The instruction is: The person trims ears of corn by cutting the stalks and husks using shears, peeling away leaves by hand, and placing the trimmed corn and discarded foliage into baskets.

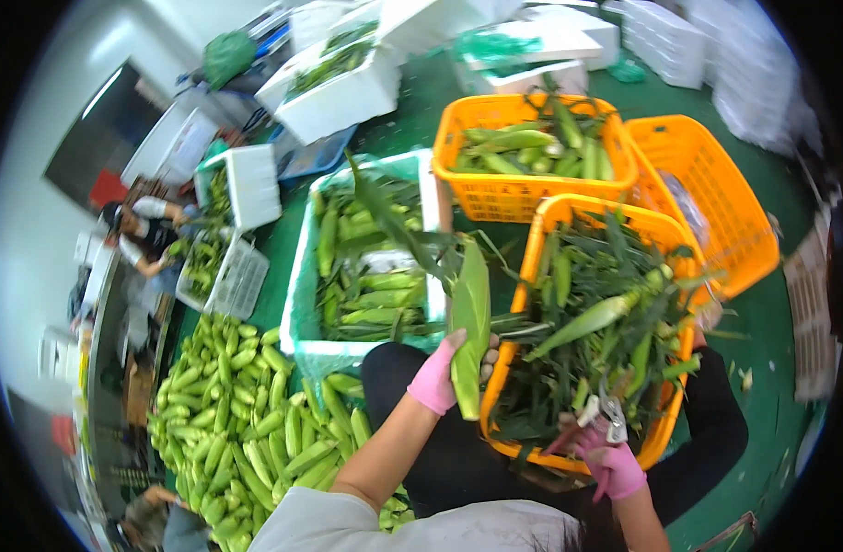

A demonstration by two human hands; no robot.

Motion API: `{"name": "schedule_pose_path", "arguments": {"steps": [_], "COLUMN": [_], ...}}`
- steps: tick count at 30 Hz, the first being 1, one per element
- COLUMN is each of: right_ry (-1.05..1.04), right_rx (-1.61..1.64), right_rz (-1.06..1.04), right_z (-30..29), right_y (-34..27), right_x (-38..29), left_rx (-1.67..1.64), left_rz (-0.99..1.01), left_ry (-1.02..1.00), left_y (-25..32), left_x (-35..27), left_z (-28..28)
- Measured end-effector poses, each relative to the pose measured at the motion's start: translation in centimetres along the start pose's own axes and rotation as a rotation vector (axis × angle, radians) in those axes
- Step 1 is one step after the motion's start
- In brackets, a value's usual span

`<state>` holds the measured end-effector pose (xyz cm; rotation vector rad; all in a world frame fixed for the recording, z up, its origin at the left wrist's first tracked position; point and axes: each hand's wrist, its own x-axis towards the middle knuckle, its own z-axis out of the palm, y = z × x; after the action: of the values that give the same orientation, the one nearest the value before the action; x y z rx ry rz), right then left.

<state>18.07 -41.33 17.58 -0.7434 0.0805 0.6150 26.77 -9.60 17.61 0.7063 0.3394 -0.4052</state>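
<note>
My left hand (439,376), in a pink-cuffed glove, grips an ear of corn (471,310) in its green husk. The ear stands nearly upright, with long leaves at its top. My right hand (611,461), gloved likewise, holds a metal hand tool (615,421), which looks like shears, over the near end of an orange plastic crate (508,359). Cut leaves and husk trimmings (587,262) fill that crate, and another corn ear (580,324) lies across them. What the tool's jaws touch is hard to make out.
Left of my knee spreads a pile of trimmed corn (221,400). A plastic-lined foam box (298,290) of corn stands ahead. Beyond are an orange crate of corn (532,141) and another orange crate (732,200). A person (149,238) sits far left; another (159,517) is lower left.
</note>
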Motion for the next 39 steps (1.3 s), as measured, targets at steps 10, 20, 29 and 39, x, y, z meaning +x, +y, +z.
{"name": "schedule_pose_path", "arguments": {"steps": [10, 20, 29, 39], "right_ry": [0.19, -0.112, 0.0, 0.053], "right_rx": [-0.869, -0.942, -1.324, -0.516], "right_rz": [-0.136, 0.139, -0.108, -0.073], "right_z": [-2.3, -2.6, -4.6, -1.9], "right_y": [-5.5, -9.6, -6.3, -2.8], "right_x": [-3.4, -4.5, -3.3, -8.1], "left_rx": [0.389, -0.239, 0.759, 0.983], "left_rz": [-0.355, -0.924, -0.555, -0.26], "left_ry": [-0.403, -0.437, -0.345, -0.349], "left_y": [-6.4, -8.4, -5.4, -5.4], "left_x": [-2.5, -5.2, -4.3, -2.4], "left_z": [6.3, 2.0, 5.5, 8.0]}}
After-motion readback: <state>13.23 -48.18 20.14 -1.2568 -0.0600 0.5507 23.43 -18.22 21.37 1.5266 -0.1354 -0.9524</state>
